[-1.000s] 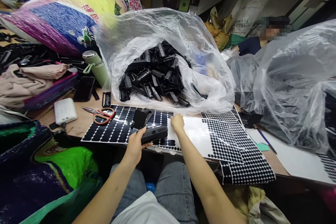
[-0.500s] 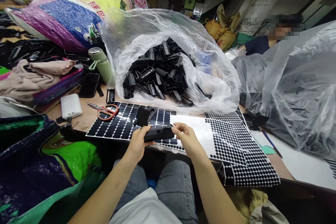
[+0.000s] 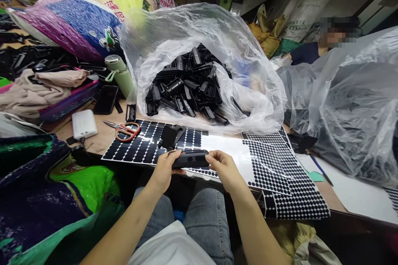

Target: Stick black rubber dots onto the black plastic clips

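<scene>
A long black plastic part with a carbon-fibre-like pattern lies level between my two hands, just above the table's front edge. My left hand grips its left end, thumb on top and fingers below. At the right end, the thumb and fingers of my right hand are closed in a pinch against the part; whether anything small sits between those fingertips is hidden. Under and behind the part is a sheet of black stickers. On that sheet rests another black plastic piece, just beyond my left hand.
A clear plastic bag full of black plastic parts stands behind the sheets. To the left are scissors, a white power bank, a phone and a green bottle. Dotted sticker sheets overhang the edge at right.
The black part has turned slightly in my hands, so its patterned long side shows more clearly. My right fingertips stay at its right end with a small shift.
</scene>
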The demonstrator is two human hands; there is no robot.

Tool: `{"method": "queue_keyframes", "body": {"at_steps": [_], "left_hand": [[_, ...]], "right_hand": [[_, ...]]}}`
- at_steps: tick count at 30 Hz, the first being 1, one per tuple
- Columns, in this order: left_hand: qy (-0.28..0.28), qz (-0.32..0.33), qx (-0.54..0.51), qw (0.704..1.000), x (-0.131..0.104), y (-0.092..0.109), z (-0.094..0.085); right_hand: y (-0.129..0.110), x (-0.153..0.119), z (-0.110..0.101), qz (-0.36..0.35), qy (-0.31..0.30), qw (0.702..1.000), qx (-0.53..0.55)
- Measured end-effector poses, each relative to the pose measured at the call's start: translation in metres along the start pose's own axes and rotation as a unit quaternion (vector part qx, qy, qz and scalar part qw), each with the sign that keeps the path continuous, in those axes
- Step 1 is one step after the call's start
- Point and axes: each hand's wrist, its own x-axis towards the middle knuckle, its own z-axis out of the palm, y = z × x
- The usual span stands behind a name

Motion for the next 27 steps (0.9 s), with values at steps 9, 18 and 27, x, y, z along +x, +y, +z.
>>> {"method": "queue_keyframes", "body": {"at_steps": [9, 18, 27], "left_hand": [[-0.005, -0.003, 0.001, 1.0, 0.001, -0.005, 0.0], [-0.005, -0.008, -0.002, 1.0, 0.001, -0.006, -0.001], [0.073, 0.114, 0.001, 0.991, -0.035, 0.011, -0.017]], "right_hand": [[-0.002, -0.007, 0.002, -0.026, 0.033, 0.997, -0.064], [-0.006, -0.012, 0.005, -0.034, 0.061, 0.992, -0.106], [0.007, -0.009, 0.035, -0.087, 0.143, 0.98, 0.103]]}}
